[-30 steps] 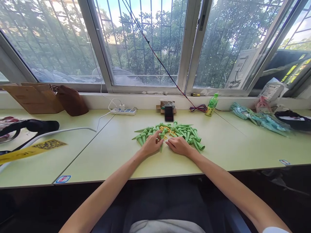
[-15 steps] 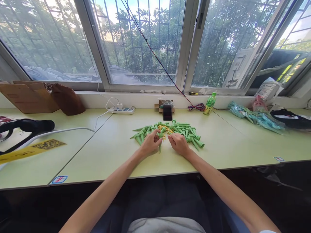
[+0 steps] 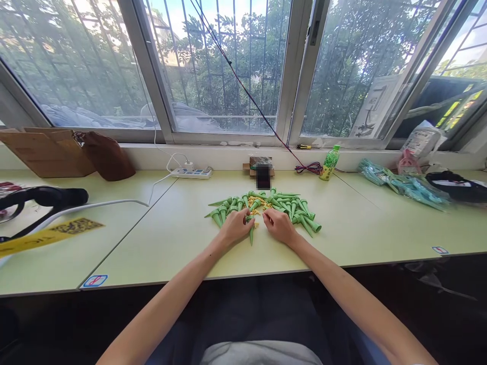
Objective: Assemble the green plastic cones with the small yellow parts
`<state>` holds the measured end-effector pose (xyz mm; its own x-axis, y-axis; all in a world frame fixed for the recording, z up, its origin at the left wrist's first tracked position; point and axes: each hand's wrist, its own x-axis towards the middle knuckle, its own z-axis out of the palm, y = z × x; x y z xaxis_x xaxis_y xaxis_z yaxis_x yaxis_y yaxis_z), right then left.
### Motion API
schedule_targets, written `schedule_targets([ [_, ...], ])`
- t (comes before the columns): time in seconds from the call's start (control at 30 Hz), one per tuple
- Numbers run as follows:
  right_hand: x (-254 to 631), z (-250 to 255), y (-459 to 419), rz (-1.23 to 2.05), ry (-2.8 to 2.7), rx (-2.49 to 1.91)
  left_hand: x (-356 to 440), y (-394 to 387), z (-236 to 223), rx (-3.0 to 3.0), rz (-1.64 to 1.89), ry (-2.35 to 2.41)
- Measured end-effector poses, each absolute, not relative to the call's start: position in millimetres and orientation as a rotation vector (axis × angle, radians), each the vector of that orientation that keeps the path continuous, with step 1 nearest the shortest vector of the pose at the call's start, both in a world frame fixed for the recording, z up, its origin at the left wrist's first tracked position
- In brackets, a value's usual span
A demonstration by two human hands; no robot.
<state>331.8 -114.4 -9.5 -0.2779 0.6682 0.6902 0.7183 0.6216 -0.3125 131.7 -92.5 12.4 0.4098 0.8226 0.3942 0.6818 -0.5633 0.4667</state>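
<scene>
My left hand (image 3: 236, 226) is closed round one green plastic cone spike (image 3: 251, 236), whose tip points down toward me. To its right, my right hand (image 3: 279, 225) has its fingers pressed together above the table; what they hold, if anything, is too small to make out. Small yellow pieces (image 3: 254, 212) lie scattered between and beyond the two hands. Several more green cone spikes (image 3: 217, 217) spread out on the left, and another heap of green spikes (image 3: 294, 207) lies just past my right hand.
Behind the spikes stands a small cardboard box (image 3: 261, 163) with a blurred dark patch before it. A power strip (image 3: 192, 173), a green drink bottle (image 3: 329, 163) and bagged teal items (image 3: 403, 183) line the back. A white cable (image 3: 114, 202) crosses the pale table (image 3: 160, 248) on the left.
The spike in my left hand has come slightly lower and nearer to me. My right hand's fingers have drawn together from a looser, flatter pose. The view has shifted slightly.
</scene>
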Motion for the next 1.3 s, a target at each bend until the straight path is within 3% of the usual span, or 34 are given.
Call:
schedule_targets([
  [0.37, 337.5, -8.4, -108.8, -0.195, -1.877, -1.243, 128.9, -81.8, 17.1, 2.245, 1.270, 1.390],
  [0.9, 315.2, -9.2, -96.4, -0.413, -2.130, -1.181, 130.3, -78.6, 9.2, 2.340, 1.238, 1.240],
  [1.3, 310.7, -5.1, -79.7, -0.327, -2.279, -1.111, 130.9, -78.7, 7.9, 2.369, 1.228, 1.213],
])
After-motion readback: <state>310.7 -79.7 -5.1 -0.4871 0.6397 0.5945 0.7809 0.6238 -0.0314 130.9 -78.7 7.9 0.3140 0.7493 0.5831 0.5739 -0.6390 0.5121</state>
